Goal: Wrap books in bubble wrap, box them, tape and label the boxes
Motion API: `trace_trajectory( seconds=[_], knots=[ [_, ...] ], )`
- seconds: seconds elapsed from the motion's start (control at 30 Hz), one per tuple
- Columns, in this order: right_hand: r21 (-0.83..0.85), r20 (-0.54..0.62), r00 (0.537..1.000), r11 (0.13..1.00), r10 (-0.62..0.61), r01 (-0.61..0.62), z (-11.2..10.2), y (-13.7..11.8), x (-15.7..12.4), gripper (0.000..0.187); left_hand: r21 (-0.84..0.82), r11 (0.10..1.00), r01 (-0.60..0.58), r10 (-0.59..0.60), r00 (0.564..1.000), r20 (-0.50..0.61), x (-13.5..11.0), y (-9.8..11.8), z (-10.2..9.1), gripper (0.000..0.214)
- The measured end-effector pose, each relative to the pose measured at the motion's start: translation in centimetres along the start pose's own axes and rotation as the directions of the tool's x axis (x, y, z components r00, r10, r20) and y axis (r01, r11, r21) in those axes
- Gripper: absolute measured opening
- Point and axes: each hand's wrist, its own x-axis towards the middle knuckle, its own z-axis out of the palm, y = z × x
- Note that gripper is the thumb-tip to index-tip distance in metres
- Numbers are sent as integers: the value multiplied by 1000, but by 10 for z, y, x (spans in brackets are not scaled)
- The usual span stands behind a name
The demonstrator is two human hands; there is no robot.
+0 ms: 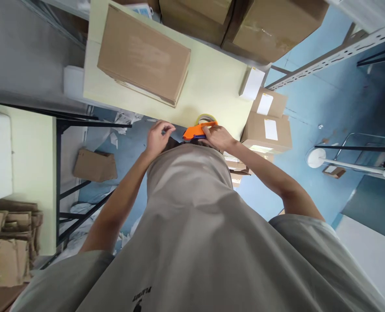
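My right hand [219,138] is wrapped round an orange tape dispenser [194,131] with some blue on it. The dispenser is held at the table's front edge, close to my waist, and a yellowish tape roll [207,117] shows behind it. Off to the left, my left hand [158,138] is in front of my body with its fingers curled in and the fingertips close together. Nothing shows between them. Beyond my hands, a closed cardboard box [143,54] lies on the pale yellow table [212,82], apart from both hands.
Large cartons [277,26] stand along the table's back. A small white box [252,83] is at its right end, with labelled cartons [269,130] beside it. A loose carton [95,164] and paper scraps are on the floor at left. Flattened cardboard [10,242] is stacked at lower left.
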Motion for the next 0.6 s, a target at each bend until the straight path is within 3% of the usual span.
trace_trajectory(
  seconds=[0.13, 0.23, 0.43, 0.6],
  knots=[
    [116, -45, 974, 970, 222, -216, -4, 39, -2, 76, -21, 993, 113, -114, 984, -137, 21, -29, -14, 22],
    [206, -128, 939, 935, 318, -289, -3, 56, 5, 76, -67, 987, 147, -157, 970, -186, 45, -46, -10, 21],
    [286, -208, 910, 912, 359, -294, 11, 54, 30, 74, -132, 976, 175, -205, 941, -270, 76, -70, 5, 25],
    [87, -126, 941, 948, 314, -305, 20, 46, 48, 67, -160, 966, 201, -242, 921, -306, 79, -82, 7, 27]
  ],
)
